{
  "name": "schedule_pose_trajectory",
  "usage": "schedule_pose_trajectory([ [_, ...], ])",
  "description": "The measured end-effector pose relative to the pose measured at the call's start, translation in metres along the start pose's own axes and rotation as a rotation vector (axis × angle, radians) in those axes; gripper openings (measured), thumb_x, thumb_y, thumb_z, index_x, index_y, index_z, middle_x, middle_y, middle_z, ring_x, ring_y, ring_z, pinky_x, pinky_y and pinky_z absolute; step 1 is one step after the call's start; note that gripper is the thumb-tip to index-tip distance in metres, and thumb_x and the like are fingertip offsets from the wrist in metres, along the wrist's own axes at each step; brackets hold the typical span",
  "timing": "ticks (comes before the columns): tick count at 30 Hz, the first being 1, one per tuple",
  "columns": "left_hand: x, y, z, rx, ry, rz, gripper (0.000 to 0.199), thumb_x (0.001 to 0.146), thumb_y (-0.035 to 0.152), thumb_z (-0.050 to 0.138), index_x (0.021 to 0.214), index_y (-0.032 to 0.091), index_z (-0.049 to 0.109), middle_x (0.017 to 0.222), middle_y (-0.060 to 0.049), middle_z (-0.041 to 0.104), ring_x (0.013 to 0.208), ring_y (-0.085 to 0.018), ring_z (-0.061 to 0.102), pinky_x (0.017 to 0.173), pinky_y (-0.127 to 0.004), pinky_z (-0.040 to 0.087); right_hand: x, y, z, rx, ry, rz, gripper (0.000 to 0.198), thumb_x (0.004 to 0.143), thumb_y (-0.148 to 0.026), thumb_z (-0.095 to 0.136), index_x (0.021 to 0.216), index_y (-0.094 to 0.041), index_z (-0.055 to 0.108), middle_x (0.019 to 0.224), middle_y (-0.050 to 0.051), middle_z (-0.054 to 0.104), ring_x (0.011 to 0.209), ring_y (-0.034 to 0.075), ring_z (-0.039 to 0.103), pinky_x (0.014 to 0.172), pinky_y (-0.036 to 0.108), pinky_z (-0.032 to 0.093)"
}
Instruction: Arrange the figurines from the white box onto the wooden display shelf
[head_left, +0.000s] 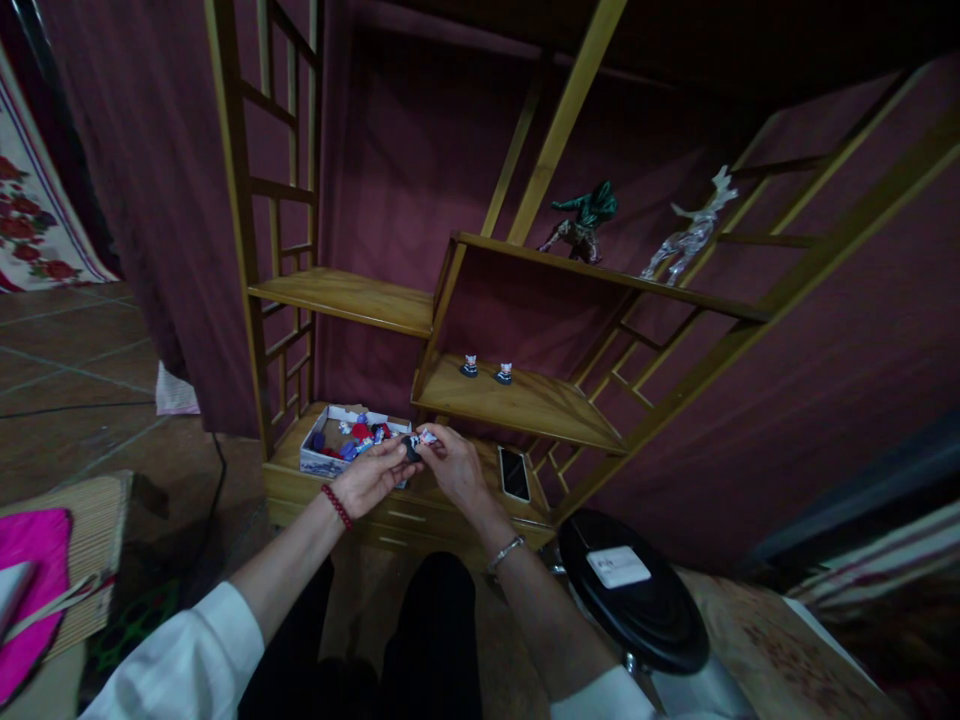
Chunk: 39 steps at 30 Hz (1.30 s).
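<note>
Between my two hands is a small white figurine [425,437] with a dark base. My left hand [373,477] pinches the dark base end, and my right hand [451,462] grips the white upper part with thumb and fingers. Just behind my left hand, an open box [319,432] holds several small red, blue and white pieces [361,433]. Higher up, two similar white figurines on dark bases, one on the left [469,366] and one on the right [504,373], stand upright on a wooden shelf [525,405].
A phone [514,474] lies on the lower surface right of my hands. A green figure [589,215] and a clear figure [694,232] stand on the upper shelf. A black round stool [637,610] bearing a white card is at lower right. Wooden posts frame the shelves.
</note>
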<state>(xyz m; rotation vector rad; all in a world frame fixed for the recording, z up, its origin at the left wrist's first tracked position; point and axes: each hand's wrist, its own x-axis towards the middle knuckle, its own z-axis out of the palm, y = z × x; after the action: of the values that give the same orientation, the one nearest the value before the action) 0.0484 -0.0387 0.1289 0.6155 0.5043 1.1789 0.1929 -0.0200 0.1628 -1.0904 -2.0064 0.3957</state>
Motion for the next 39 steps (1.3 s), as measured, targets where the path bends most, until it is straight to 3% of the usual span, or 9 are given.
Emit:
schedule_pose_trajectory([
  [19, -0.006, -0.001, 0.005, 0.018, -0.021, -0.005, 0.040, 0.071, 0.006, 0.058, 0.110, 0.016, 0.054, 0.101, -0.008, 0.061, 0.083, -0.014, 0.061, 0.075, -0.022, 0.046, -0.005, 0.003, 0.002, -0.033, 0.034, 0.030, 0.019, 0.074, -0.022, 0.052, 0.091, -0.022, 0.059, 0.083, 0.001, 0.062, 0.063, 0.011, 0.056, 0.062, 0.022, 0.046],
  [25, -0.007, -0.003, 0.008, 0.026, -0.017, 0.010, 0.047, 0.069, 0.002, 0.058, 0.113, 0.019, 0.052, 0.089, -0.004, 0.063, 0.078, -0.011, 0.060, 0.078, -0.023, 0.046, -0.007, 0.007, 0.002, -0.018, 0.050, 0.052, 0.018, 0.072, -0.022, 0.053, 0.089, -0.022, 0.058, 0.080, 0.000, 0.062, 0.063, 0.011, 0.057, 0.059, 0.021, 0.046],
  [33, -0.012, -0.006, 0.020, 0.063, -0.024, 0.038, 0.047, 0.069, 0.001, 0.058, 0.112, 0.019, 0.052, 0.101, -0.006, 0.060, 0.084, -0.011, 0.060, 0.079, -0.022, 0.045, -0.011, 0.003, -0.009, 0.012, 0.037, 0.061, 0.018, 0.073, -0.024, 0.052, 0.090, -0.020, 0.057, 0.081, 0.001, 0.062, 0.061, 0.011, 0.057, 0.059, 0.021, 0.047],
  [39, -0.019, -0.007, 0.030, 0.049, -0.038, 0.036, 0.048, 0.069, 0.000, 0.057, 0.112, 0.020, 0.052, 0.096, -0.003, 0.061, 0.084, -0.009, 0.059, 0.084, -0.023, 0.044, -0.017, -0.005, -0.017, -0.009, 0.048, 0.060, 0.017, 0.074, -0.024, 0.051, 0.090, -0.021, 0.056, 0.082, 0.001, 0.060, 0.062, 0.011, 0.056, 0.059, 0.021, 0.046],
])
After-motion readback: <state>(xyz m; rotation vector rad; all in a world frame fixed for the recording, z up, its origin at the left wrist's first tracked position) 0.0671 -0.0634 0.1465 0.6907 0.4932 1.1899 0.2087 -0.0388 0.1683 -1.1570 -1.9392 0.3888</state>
